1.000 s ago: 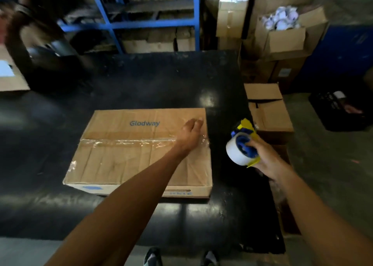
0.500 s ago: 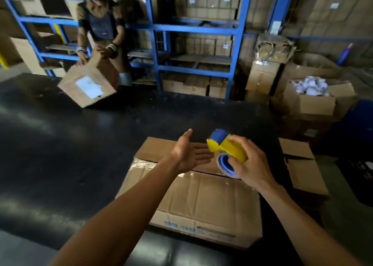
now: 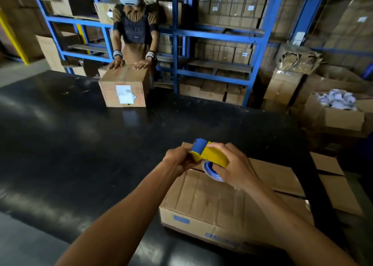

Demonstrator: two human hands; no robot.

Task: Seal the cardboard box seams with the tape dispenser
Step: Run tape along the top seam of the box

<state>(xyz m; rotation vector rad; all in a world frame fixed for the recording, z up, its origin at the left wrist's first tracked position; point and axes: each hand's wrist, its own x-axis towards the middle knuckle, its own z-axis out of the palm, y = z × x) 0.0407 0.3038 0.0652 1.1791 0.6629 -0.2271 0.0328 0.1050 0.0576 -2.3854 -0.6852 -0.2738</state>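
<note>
A flat brown cardboard box point(image 3: 218, 203) lies on the black table point(image 3: 101, 144) at the lower right, with clear tape across its top. Above its far edge I hold a yellow and blue tape dispenser point(image 3: 209, 154) with a roll of clear tape. My right hand point(image 3: 234, 164) wraps around the dispenser body and roll. My left hand point(image 3: 177, 158) grips the dispenser's front end, its fingers closed on it. Both hands hover over the box without touching it.
Across the table a person presses both hands on a taller labelled box point(image 3: 124, 88). Blue shelving point(image 3: 218, 35) stacked with cartons stands behind. Open cartons point(image 3: 341, 116) sit at the right, and flat boxes point(image 3: 335, 185) lie beside the table's right edge.
My left hand left the box top and closed on the dispenser's front. My right hand carried the dispenser up over the box. The view tilted up toward the shelves and the other person.
</note>
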